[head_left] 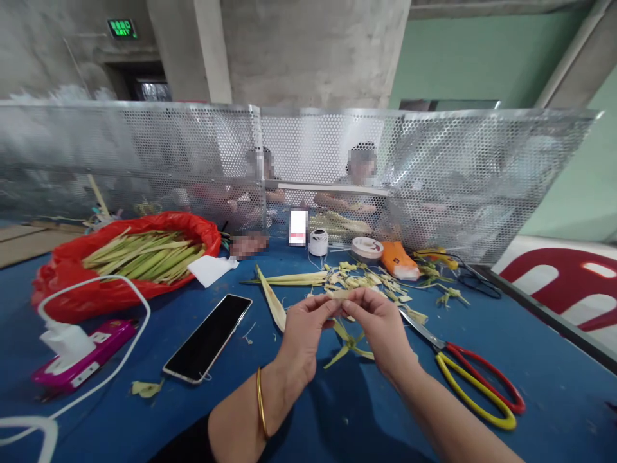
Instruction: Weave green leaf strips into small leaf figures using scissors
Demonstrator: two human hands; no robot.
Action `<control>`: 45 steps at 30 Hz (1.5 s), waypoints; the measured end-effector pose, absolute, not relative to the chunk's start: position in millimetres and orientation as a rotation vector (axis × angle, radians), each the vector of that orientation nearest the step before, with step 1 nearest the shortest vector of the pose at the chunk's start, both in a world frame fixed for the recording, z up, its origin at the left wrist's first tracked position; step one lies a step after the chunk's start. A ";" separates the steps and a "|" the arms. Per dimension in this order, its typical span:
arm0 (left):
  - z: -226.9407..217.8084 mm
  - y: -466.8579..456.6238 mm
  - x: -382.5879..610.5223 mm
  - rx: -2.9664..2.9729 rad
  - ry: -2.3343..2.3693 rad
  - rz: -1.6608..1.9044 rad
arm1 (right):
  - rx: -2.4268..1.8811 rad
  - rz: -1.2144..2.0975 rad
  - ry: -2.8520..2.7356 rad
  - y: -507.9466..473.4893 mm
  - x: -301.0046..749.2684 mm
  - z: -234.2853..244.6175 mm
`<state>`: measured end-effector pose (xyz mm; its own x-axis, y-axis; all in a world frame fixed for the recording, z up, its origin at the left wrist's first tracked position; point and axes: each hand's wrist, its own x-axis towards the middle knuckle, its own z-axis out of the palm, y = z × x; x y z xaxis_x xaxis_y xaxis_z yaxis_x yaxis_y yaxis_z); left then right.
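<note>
My left hand (pixel 304 326) and my right hand (pixel 380 326) meet over the middle of the blue table, fingertips closed. Between them they pinch a small pale strip of leaf (pixel 340 294), partly covered by my fingers. Just below hangs or lies a green, star-like piece of leaf (pixel 351 346) with several pointed tips; whether it joins the strip I cannot tell. Right of my right hand lie scissors (pixel 438 344) with one red and one yellow handle. Beyond my fingers, cut leaf scraps (pixel 359 278) are scattered. A long curved leaf (pixel 272 299) rests left of my left hand.
A red plastic bag (pixel 53 283) holding long green leaves (pixel 149 257), a black-screened phone (pixel 209 337) and a purple power strip (pixel 103 341) occupy the left. White thread (pixel 318 243), a tape roll (pixel 367 248) and an orange packet (pixel 399 258) stand before the perforated metal screen (pixel 328 145). People sit behind it.
</note>
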<state>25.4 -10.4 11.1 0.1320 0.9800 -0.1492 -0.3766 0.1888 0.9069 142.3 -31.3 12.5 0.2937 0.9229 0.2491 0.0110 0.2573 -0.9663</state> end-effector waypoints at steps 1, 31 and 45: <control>11.5 -10.3 25.4 0.842 0.931 1.183 | -1.164 0.756 -1.126 -31.4 142.7 12.3; 20.3 -11.9 26.0 0.776 0.852 1.204 | -1.229 0.385 -1.218 -35.8 141.8 6.0; 23.4 -4.4 19.8 0.816 0.974 1.125 | -1.721 0.059 -1.692 -60.0 230.2 22.0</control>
<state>19.8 -4.4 23.4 0.1347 0.9683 -0.2104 -0.3465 0.2450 0.9055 230.2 -60.0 22.0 0.1408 0.8892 0.4352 0.8566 0.1109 -0.5039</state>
